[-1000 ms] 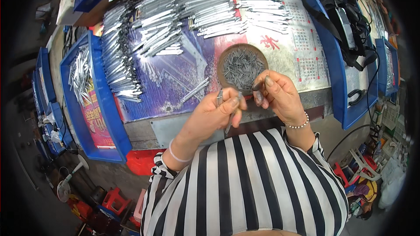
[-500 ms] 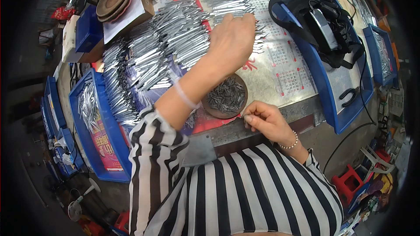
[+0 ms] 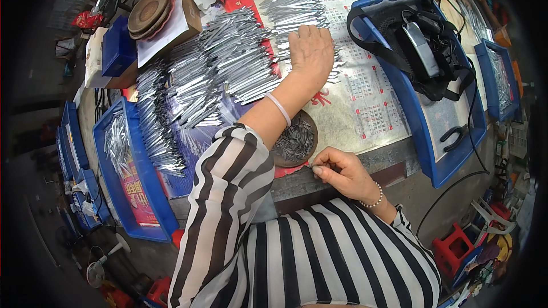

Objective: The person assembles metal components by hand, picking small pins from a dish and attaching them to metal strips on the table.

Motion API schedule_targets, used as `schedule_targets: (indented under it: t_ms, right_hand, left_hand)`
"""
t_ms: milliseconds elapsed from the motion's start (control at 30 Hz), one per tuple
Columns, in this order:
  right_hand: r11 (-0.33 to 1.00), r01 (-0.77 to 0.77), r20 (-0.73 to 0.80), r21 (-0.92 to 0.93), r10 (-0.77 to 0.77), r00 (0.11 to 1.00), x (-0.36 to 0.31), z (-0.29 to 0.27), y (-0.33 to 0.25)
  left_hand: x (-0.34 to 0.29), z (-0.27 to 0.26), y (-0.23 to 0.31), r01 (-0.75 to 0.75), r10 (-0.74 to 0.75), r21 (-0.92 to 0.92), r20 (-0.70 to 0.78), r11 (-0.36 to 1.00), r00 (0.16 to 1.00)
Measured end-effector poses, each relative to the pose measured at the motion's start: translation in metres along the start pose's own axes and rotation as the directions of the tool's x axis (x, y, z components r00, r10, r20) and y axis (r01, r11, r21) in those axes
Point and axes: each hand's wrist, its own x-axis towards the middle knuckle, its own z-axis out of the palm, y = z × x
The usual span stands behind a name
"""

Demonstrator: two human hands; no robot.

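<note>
My left hand (image 3: 311,51) reaches far across the table and lies flat, fingers together, on a row of thin silver metal pieces (image 3: 297,14). More rows of the same silver pieces (image 3: 222,68) are spread over the table to its left. My right hand (image 3: 337,171) stays at the near table edge, fingertips pinched on a thin metal pin. Just left of it stands a round brown dish (image 3: 297,144) filled with small dark pins, partly hidden under my left forearm.
A blue tray (image 3: 425,131) with a black strap and a device stands at the right. Another blue tray (image 3: 117,142) with silver pieces is at the left. Stacked brown dishes (image 3: 149,11) rest on a box at the far left. Red stools (image 3: 456,245) stand on the floor.
My left hand has gone from the dish out to the far row of silver pieces and settled flat on it. My right hand has stayed by the table edge, pinched.
</note>
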Motion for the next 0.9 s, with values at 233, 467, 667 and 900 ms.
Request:
schedule_targets:
  t_ms: [233,467,667,900]
  right_hand:
    - [0.997,0.026,0.005,-0.076,-0.025,1.0,0.002,0.001,-0.005]
    - [0.935,0.099,-0.255,-0.34,-0.193,0.948,0.017,-0.034,-0.018]
    - [0.655,0.066,-0.281,-0.753,-0.411,0.867,0.055,-0.073,-0.017]
    - [0.455,-0.019,-0.271,-0.89,-0.495,0.825,0.113,-0.099,-0.001]
  left_hand:
    - [-0.009,-0.017,-0.007,-0.026,0.011,-0.202,-0.075,0.979,0.997]
    - [-0.051,-0.062,-0.062,-0.034,-0.138,-0.582,-0.249,0.812,0.959]
    - [-0.151,-0.124,-0.102,0.312,-0.429,-0.802,0.078,0.509,0.9]
    - [-0.263,-0.12,-0.123,0.506,-0.629,-0.841,0.291,0.191,0.721]
